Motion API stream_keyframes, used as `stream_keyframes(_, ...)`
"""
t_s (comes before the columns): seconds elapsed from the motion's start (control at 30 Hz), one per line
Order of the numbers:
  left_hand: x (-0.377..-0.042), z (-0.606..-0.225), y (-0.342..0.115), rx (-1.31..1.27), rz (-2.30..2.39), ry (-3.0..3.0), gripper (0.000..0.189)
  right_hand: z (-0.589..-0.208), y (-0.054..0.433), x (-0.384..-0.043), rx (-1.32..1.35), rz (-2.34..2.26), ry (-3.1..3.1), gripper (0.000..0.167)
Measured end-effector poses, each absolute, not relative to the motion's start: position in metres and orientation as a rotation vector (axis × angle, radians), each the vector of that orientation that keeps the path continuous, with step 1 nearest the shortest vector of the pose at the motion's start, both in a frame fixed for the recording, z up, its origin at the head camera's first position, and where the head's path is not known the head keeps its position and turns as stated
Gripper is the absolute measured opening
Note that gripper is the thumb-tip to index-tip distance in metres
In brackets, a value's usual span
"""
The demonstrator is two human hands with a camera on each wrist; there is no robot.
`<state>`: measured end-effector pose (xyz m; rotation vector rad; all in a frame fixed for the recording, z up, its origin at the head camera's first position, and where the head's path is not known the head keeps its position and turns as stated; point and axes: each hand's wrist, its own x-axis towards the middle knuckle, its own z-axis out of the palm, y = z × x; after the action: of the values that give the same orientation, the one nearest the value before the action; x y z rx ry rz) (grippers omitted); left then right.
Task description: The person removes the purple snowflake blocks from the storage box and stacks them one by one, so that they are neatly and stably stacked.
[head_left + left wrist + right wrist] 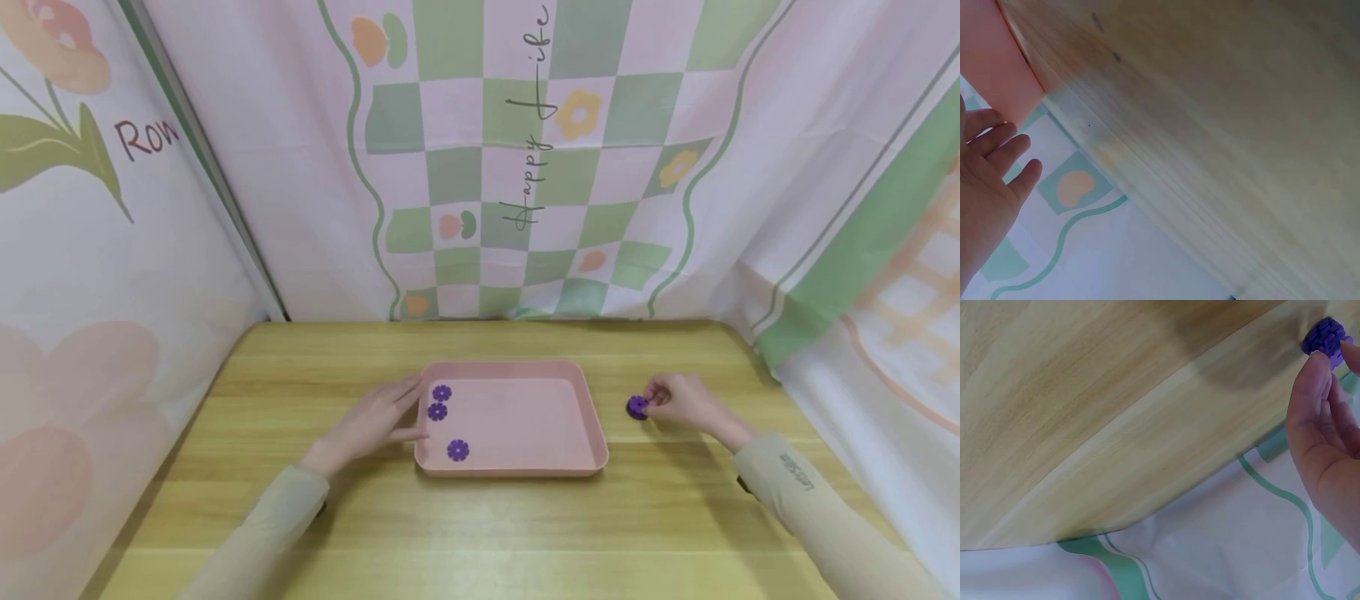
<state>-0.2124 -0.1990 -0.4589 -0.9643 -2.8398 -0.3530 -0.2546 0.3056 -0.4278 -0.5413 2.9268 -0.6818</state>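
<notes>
A shallow pink tray [525, 421] lies on the table, with three purple flower-shaped discs along its left side: one disc [442, 392] near the back, a second disc [437, 412] just in front, and a third disc [458, 450] closer to the front. My left hand [372, 418] is at the tray's left rim, fingers extended and spread; the left wrist view catches it beside the pink wall [997, 56]. Right of the tray, my right hand [686, 402] pinches a purple flower-shaped disc at a small stack of them [1322, 337] between thumb and fingertips.
The wooden table [480, 533] ends at the back against a curtain [510, 183] with a green check print. Patterned cloth [150, 275] hangs along the left side, and more cloth [847, 233] hangs on the right.
</notes>
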Motion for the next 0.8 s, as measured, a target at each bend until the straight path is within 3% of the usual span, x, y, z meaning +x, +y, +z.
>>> stream_keyframes(0.8,-0.2122,-0.4575,-0.1992,-0.97,-0.353,-2.849,0.083,-0.4349,0.3096,-0.2585,-0.598,-0.67,2.943,0.018)
